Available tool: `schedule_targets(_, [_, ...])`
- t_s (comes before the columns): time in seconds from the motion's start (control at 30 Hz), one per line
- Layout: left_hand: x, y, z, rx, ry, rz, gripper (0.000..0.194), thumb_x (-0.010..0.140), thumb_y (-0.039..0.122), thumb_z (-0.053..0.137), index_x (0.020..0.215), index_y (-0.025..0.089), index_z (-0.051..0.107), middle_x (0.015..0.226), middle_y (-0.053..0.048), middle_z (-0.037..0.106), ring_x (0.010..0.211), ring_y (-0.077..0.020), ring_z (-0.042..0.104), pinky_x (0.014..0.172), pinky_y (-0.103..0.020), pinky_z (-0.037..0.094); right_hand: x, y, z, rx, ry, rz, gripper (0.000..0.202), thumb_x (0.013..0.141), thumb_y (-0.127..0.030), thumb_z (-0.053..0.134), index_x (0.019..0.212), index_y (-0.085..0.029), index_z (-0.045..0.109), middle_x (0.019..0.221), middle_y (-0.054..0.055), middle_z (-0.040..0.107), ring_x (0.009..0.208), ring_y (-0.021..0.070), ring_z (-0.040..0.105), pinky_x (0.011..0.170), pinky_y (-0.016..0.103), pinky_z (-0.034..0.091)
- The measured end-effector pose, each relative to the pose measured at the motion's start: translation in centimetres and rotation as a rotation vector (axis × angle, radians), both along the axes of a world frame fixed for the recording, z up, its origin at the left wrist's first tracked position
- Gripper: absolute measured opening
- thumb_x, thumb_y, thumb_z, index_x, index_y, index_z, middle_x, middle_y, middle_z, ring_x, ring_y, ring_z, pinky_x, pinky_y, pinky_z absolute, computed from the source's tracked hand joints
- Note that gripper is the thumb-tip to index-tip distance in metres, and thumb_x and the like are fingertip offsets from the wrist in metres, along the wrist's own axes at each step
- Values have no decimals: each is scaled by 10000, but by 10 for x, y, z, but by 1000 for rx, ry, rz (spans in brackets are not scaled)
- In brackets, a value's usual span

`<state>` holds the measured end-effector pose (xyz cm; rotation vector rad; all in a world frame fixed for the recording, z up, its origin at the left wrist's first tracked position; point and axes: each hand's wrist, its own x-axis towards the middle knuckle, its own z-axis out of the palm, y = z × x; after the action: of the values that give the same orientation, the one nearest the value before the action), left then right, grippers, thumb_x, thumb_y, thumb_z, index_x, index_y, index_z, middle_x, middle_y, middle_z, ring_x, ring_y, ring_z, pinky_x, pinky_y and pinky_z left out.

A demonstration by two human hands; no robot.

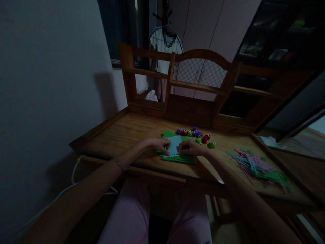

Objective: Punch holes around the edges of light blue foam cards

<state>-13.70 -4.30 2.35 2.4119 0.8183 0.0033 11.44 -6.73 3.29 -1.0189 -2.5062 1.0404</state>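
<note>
The tabletop (132, 132) is showing grained, varnished wood with a dull sheen. At its middle, a light blue paper sheet (175, 146) is lying matt and smooth over matt green paper (181, 158). Just behind that, small paper punches (195, 135) are gleaming like glossy plastic. Right of the sheets, punched paper strips (256, 167) are looking matt and ragged.

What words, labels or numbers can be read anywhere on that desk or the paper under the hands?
None can be read.
The light blue paper under both hands shows no print.
The small paper punches are too small and dim to show labels.
The strip pile bears only punched holes.
</note>
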Motion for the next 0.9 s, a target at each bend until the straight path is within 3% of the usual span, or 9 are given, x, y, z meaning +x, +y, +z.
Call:
schedule_targets(0.23, [0,-2,3,-3,-25,25,369,664,480,672,851,176,576,924,-21,469,807,-138,442,680,-212,370,0,0,0,1,-4,-3,358,710,-494,659,837,-161,687,749,15,614,681,133,519,599,236,392])
schedule_targets(0.43, [-2,-14,0,-195,-230,39,377,830,471,490,850,129,645,817,-43,586,743,-133,508,648,-218,386,2,2,-5,-27,41,0,342,704,-481,667,819,-159,682,744,13,621,685,137,537,598,235,397])
schedule_targets(0.67, [1,-42,-10,-52,-336,176,289,755,376,603,860,112,657,776,-30,608,704,-125,514,622,-204,375,5,3,-5,-68,61,40,319,720,-474,657,844,-181,686,836,21,650,782,158,574,704,263,433])
schedule_targets(0.9, [5,-46,-8,79,-241,158,246,771,343,566,838,122,653,782,-21,597,711,-121,501,662,-205,369,3,0,-2,-28,72,48,328,725,-474,653,836,-166,685,798,21,645,727,145,562,656,251,424])
